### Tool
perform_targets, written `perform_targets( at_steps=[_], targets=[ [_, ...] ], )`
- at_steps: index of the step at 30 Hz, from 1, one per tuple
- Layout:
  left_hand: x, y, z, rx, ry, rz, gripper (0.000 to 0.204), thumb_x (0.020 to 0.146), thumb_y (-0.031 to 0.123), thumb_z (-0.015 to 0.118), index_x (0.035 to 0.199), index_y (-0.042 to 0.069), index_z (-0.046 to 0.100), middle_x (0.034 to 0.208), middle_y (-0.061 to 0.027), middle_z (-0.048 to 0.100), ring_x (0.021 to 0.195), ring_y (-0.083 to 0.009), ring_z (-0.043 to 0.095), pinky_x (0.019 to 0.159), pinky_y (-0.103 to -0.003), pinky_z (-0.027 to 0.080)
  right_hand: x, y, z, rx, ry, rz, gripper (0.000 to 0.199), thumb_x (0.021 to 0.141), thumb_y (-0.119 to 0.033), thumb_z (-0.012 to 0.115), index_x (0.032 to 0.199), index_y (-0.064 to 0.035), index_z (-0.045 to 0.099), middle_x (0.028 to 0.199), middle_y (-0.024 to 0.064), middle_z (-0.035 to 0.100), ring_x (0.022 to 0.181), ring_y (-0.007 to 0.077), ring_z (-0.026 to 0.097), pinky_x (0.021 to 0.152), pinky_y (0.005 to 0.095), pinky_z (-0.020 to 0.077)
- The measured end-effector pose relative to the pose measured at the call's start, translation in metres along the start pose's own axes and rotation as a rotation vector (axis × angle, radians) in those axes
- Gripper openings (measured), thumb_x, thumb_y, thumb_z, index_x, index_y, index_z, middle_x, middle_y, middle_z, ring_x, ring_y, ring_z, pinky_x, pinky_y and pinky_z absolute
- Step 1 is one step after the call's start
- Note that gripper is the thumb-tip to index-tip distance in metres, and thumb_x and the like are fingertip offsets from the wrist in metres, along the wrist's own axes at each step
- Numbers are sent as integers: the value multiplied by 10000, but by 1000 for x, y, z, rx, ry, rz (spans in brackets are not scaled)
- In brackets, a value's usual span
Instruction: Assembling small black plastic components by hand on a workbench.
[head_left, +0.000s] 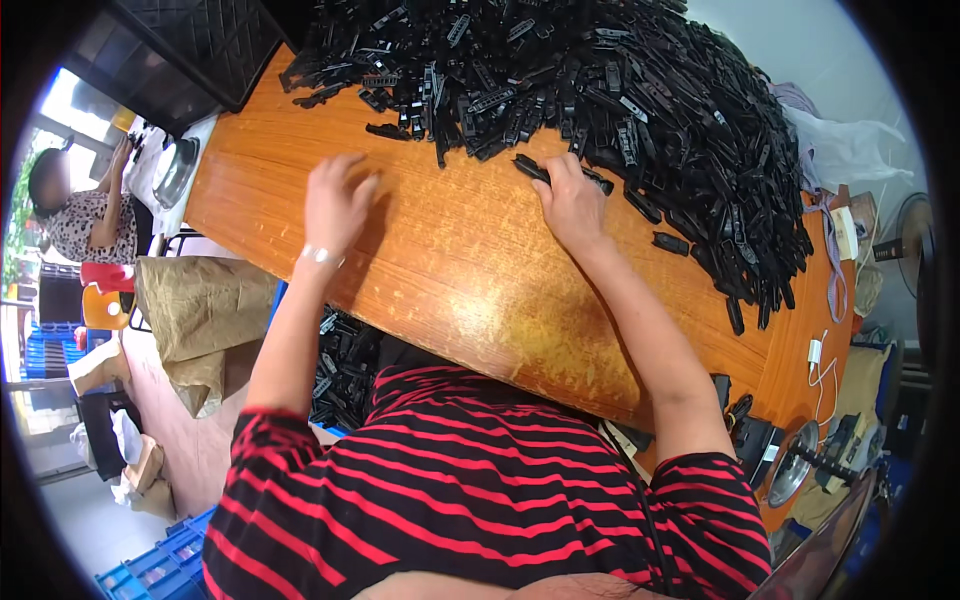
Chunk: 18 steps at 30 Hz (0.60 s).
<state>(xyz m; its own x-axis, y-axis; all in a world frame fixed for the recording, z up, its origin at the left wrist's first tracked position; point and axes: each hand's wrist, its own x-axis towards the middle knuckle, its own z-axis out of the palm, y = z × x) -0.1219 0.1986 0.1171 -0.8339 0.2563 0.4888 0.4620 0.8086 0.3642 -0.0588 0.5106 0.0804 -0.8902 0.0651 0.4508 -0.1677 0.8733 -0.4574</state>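
My left hand (pixel 338 205) hovers over or rests on the wooden table (pixel 450 250) with its fingers apart and nothing in them. Farther right, my right hand (pixel 576 205) grips a long black plastic part (pixel 531 171) at the near edge of the heap. Its fingers cover the middle of that part. A large heap of similar black plastic parts (pixel 510 90) spreads along the far side of the table and down its right side. One short black part (pixel 671 243) lies apart from the heap, right of my right forearm.
A black crate (pixel 215 45) stands at the far left. Below the table's near edge is a container of black parts (pixel 345 370). Brown sacking (pixel 205 310) hangs at the left, where another person (pixel 90 215) works. A fan (pixel 915 245) and white cable (pixel 820 375) are at the right.
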Motion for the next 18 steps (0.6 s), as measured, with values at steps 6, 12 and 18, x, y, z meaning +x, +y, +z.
perform_targets(
  at_steps=[6, 12, 18],
  targets=[
    [61, -1, 68, 84, -157, -61, 437, 835, 213, 660, 1245, 116, 545, 1190, -117, 566, 1110, -321, 511, 912, -421, 443, -5, -5, -1, -15, 34, -13, 233, 814, -137, 668, 1012, -50, 581, 962, 128, 577, 800, 354, 617, 663, 422, 501],
    [23, 11, 68, -37, -94, 37, 306, 796, 107, 675, 1098, 93, 629, 1064, -125, 608, 1009, -340, 545, 851, -396, 464, -26, -27, -3, 60, -40, -51, 207, 812, -137, 662, 997, -75, 595, 939, 103, 582, 800, 338, 620, 656, 411, 503],
    [-2, 31, 47, -128, -73, 58, 254, 757, 123, 718, 1000, 73, 661, 970, -115, 625, 938, -335, 564, 821, -393, 469, -42, -58, 0, 122, -144, -119, 226, 799, -143, 680, 998, -79, 595, 947, 110, 579, 787, 334, 623, 648, 406, 507]
  ],
)
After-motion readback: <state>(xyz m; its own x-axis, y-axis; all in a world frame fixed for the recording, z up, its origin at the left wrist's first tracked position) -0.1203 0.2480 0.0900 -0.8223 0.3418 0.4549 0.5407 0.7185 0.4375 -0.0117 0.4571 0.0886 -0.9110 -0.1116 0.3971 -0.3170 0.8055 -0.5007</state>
